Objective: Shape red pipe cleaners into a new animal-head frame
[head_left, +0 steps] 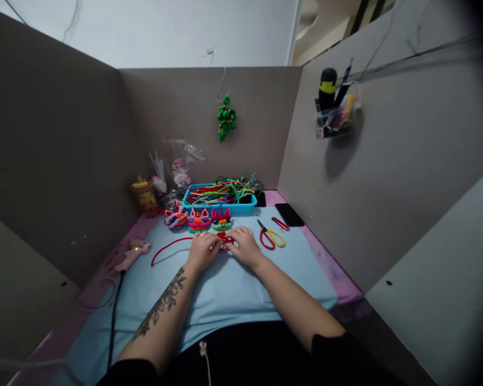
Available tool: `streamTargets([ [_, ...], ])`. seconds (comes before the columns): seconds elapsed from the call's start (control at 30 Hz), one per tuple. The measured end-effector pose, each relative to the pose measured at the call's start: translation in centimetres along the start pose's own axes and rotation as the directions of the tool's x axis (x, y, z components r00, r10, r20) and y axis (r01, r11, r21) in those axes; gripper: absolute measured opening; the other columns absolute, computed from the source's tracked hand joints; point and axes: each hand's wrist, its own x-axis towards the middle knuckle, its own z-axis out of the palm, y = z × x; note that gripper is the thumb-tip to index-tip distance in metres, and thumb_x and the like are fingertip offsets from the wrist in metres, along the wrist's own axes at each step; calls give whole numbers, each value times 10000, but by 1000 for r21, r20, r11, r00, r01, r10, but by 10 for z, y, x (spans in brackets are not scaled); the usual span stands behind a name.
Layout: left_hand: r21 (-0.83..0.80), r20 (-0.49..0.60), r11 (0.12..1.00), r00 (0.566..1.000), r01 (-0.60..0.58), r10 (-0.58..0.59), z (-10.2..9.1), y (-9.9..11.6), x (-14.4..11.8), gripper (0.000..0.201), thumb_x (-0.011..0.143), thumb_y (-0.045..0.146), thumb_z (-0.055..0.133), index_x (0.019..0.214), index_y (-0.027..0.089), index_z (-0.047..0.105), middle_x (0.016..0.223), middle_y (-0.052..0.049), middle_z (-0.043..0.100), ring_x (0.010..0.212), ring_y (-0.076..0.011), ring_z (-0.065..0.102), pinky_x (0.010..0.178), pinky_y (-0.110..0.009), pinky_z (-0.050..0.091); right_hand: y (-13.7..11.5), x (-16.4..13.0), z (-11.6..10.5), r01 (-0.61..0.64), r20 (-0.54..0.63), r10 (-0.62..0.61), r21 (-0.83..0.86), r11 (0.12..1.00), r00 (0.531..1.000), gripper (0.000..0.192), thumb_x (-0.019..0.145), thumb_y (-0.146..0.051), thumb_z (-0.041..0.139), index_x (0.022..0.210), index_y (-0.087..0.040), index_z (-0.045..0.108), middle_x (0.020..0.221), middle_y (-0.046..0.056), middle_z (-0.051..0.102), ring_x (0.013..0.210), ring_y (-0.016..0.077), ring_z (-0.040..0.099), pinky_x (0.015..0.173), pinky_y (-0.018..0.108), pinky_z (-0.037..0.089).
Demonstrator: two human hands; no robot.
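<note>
Both of my hands meet over the middle of the blue cloth, working at a red cord (pixel 171 244). My left hand (pixel 204 247) has its fingers pinched on the cord, whose loose end curves away to the left. From the other side my right hand (pixel 242 245) closes on the same red piece, which is looped or knotted between the fingertips; the details are too small to make out. Just beyond my hands stand three colourful woven animal-face pieces, one of them pink and orange (pixel 198 220). Scissors (pixel 271 236) with red and yellow handles lie to the right.
A blue basket (pixel 225 208) of coloured cords stands at the back. A pink glue gun (pixel 132 255) with a black cable lies left. On the right are a red-handled small tool (pixel 280 223) and a black phone (pixel 289 215). Grey partitions (pixel 209 123) enclose the table.
</note>
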Motion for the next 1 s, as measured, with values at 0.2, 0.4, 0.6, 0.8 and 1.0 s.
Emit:
streamTargets([
  [0.2, -85, 63, 995, 997, 52, -47, -1, 2, 0, 183, 854, 286, 477, 803, 207, 633, 822, -39, 681, 801, -178, 582, 730, -327, 359, -3, -3, 1, 155, -18, -162, -205, 966, 987, 132, 844, -225, 527, 887, -228, 652, 884, 57, 604, 940, 213, 441, 874, 383, 266],
  [0.4, -121, 75, 990, 995, 67, -58, 2, 0, -1, 133, 830, 255, 513, 811, 211, 637, 823, -42, 674, 805, -178, 577, 738, -322, 373, -3, -4, 2, 191, 4, -198, -271, 943, 980, 137, 841, -224, 520, 832, -215, 657, 874, 61, 595, 929, 213, 425, 857, 385, 260],
  [0.6, -40, 85, 999, 996, 36, -33, 1, -1, 0, 148, 839, 208, 490, 784, 212, 627, 800, -29, 672, 801, -178, 557, 736, -329, 338, -5, -3, 8, 182, 23, -181, -202, 962, 983, 150, 824, -200, 522, 743, -194, 648, 783, 52, 604, 879, 196, 456, 828, 367, 279],
  [0.8, 45, 61, 998, 997, -39, 37, -2, 3, 2, 171, 846, 206, 480, 785, 220, 639, 819, -31, 683, 800, -181, 543, 753, -354, 305, 0, 4, 12, -92, 42, 84, 253, 963, 996, 156, 703, -135, 572, 561, -180, 620, 596, -5, 570, 681, 142, 503, 706, 290, 357],
  [1.0, 77, -4, 992, 995, -95, 96, -6, 10, 2, 200, 848, 180, 460, 834, 241, 650, 865, -29, 686, 861, -186, 548, 802, -371, 290, 11, 8, 9, -472, 353, 319, 571, 672, 880, 87, 633, -214, 619, 566, -161, 634, 491, -38, 531, 501, 105, 462, 537, 235, 354],
])
